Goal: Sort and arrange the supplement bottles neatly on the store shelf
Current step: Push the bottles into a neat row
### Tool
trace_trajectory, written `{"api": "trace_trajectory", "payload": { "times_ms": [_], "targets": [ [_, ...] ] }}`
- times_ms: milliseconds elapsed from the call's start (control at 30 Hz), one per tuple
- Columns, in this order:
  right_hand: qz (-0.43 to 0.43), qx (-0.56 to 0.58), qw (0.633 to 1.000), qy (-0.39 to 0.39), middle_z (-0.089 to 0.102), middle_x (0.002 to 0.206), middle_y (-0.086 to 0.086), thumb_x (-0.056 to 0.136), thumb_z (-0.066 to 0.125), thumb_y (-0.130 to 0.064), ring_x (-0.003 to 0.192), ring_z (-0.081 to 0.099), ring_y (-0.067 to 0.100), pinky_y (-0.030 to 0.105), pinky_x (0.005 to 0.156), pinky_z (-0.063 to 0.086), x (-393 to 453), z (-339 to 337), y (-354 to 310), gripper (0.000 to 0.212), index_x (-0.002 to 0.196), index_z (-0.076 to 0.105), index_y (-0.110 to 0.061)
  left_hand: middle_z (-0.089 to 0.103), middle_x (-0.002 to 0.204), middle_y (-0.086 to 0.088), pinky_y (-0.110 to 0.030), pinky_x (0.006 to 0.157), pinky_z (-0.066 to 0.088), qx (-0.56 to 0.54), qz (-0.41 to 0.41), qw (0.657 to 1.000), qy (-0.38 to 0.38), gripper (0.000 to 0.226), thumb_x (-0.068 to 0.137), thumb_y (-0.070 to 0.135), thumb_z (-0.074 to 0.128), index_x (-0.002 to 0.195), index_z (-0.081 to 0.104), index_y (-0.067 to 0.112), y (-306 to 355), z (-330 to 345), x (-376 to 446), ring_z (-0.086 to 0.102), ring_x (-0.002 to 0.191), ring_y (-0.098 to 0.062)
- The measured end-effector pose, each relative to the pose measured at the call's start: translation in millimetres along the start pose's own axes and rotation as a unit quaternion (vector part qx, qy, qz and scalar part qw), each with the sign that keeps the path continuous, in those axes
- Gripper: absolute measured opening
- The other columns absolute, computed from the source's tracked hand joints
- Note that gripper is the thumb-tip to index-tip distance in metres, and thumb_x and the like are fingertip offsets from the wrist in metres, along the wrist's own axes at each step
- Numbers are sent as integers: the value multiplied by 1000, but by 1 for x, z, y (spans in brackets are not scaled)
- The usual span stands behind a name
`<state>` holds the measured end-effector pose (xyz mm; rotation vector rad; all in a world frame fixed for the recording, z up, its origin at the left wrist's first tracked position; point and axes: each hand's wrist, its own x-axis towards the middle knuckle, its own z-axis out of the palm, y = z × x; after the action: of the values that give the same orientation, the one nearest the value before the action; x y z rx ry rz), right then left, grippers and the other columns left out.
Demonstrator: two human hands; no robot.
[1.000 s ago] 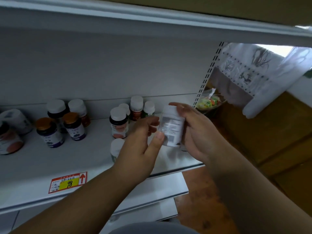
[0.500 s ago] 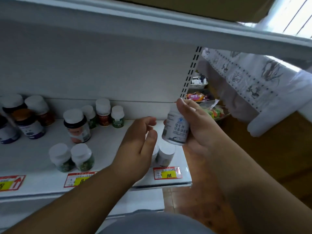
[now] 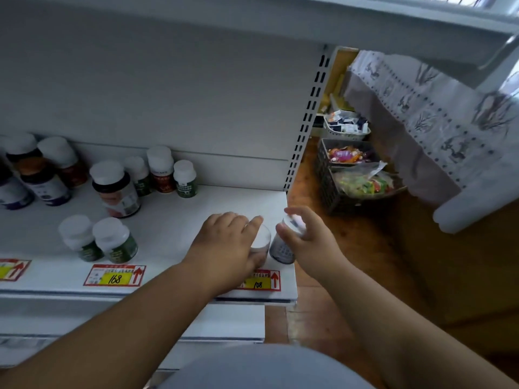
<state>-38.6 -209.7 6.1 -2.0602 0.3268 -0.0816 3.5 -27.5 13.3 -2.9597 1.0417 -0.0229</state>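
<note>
Both hands dropped from chest height to the white metal store shelf [image 3: 168, 220] since a second ago. Right hand [image 3: 304, 240] grasps the small white plastic supplement bottle [image 3: 280, 249], now standing at the shelf's front right corner. Left hand [image 3: 227, 242] is cupped over a second white-capped bottle [image 3: 259, 242] just beside it (mostly hidden), above the red-and-yellow 108 price tag [image 3: 261, 282]. Two green-labelled bottles [image 3: 98, 240] stand further left.

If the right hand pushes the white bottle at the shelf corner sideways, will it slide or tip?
The white bottle looks taller than wide, so a push near its cap would probably tip it. The shelf looks smooth, so a low push likely slides it. It stands near the right edge and might fall off.
</note>
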Motion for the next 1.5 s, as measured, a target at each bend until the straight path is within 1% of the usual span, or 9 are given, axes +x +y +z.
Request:
{"api": "trace_trajectory", "payload": {
  "times_ms": [200, 400, 600, 700, 867, 1033, 1167, 1300, 1500],
  "targets": [
    [-95, -151, 983, -40, 40, 123, -17, 93, 50, -47, 112, 43, 6, 26, 92, 43, -3, 5, 11, 41, 131, 41, -37, 42, 142, -2, -38, 104, 30, 29, 26, 999, -6, 69, 95, 64, 22, 150, 11, 23, -3, 1, 3, 38, 125, -22],
    [-100, -180, 977, -59, 33, 121, -27, 95, 45, -44, 114, 39, 2, 27, 96, 43, -4, 6, 12, 38, 132, 38, -39, 39, 144, -2, -38, 105, 29, 30, 43, 999, -8, 69, 96, 63, 24, 150, 10, 23, -5, 0, 5, 37, 126, -23],
    [-87, -173, 979, -61, 40, 132, -20, 93, 50, -47, 115, 42, 3, 27, 97, 45, -7, 1, 4, 46, 135, 36, -39, 38, 144, -4, -39, 106, 28, 29, 62, 998, 7, 70, 96, 62, 25, 151, 8, 22, -9, -1, 7, 36, 125, -24],
    [-108, -196, 973, -58, 43, 136, -15, 93, 45, -53, 119, 42, 3, 28, 99, 42, -1, -3, -10, 49, 138, 34, -38, 31, 151, -3, -39, 112, 20, 2, 61, 998, 21, 75, 94, 65, 27, 152, 6, 22, -11, -4, 4, 29, 134, -23],
    [-191, -244, 950, -29, 50, 129, -3, 99, 34, -46, 121, 45, 15, 37, 101, 40, 29, 6, -55, 41, 131, 50, -26, 47, 139, -1, -38, 107, 29, -58, 26, 991, 120, 74, 87, 66, 36, 145, 33, 21, -26, -26, -7, 43, 125, -21],
    [-226, -281, 929, -79, 52, 127, 6, 98, 43, -38, 115, 51, 23, 30, 91, 41, 65, 56, -103, 36, 128, 53, -22, 61, 118, -9, -44, 90, 46, -114, -51, 981, 151, 59, 88, 52, 43, 128, 54, 10, -65, -24, -33, 57, 104, -30],
    [-183, -324, 920, -128, 48, 133, 10, 96, 45, -43, 116, 52, 30, 32, 90, 42, 95, 111, -129, 45, 137, 45, -25, 63, 112, -12, -44, 84, 48, -114, -87, 977, 158, 56, 87, 46, 47, 126, 56, 8, -102, -19, -53, 58, 98, -34],
    [-131, -326, 930, -107, 45, 136, 13, 94, 47, -42, 120, 49, 34, 36, 94, 44, 123, 147, -142, 51, 142, 39, -26, 62, 105, -10, -42, 78, 47, -88, -79, 982, 149, 50, 88, 43, 46, 121, 59, 8, -143, -26, -66, 57, 93, -32],
    [-103, -358, 926, -61, 55, 122, 14, 81, 59, -30, 111, 55, 36, 44, 93, 49, 139, 179, -137, 50, 128, 46, -19, 50, 130, -1, -35, 100, 29, -82, -62, 990, 95, 57, 91, 48, 36, 141, 39, 20, -193, -37, -66, 41, 120, -23]
  ]
}}
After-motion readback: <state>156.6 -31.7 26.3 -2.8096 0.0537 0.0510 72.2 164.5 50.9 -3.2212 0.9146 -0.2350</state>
